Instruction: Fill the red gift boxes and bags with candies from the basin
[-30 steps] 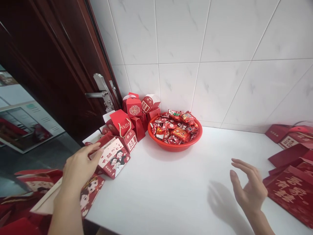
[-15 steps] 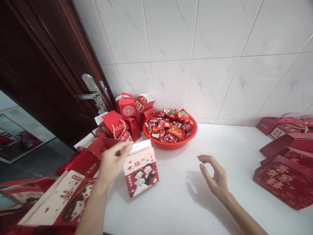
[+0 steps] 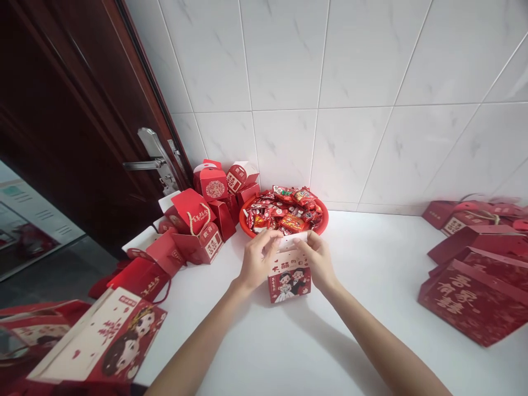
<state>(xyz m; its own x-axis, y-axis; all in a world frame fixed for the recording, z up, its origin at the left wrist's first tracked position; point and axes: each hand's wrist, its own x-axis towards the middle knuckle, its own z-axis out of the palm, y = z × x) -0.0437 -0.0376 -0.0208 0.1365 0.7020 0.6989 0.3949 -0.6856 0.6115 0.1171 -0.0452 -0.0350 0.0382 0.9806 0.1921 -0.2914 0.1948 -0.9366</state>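
White tiled wall (image 3: pixel 355 66) behind a white tabletop (image 3: pixel 231 335); dark wooden door (image 3: pixel 78 88), left.

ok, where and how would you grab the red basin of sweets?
I'd grip the red basin by opposite sides of its round rim, coming from the front and slightly above. The tiled wall backs it and red boxes crowd its left, so the right has more room. Sweets heap above the rim; keep it level.
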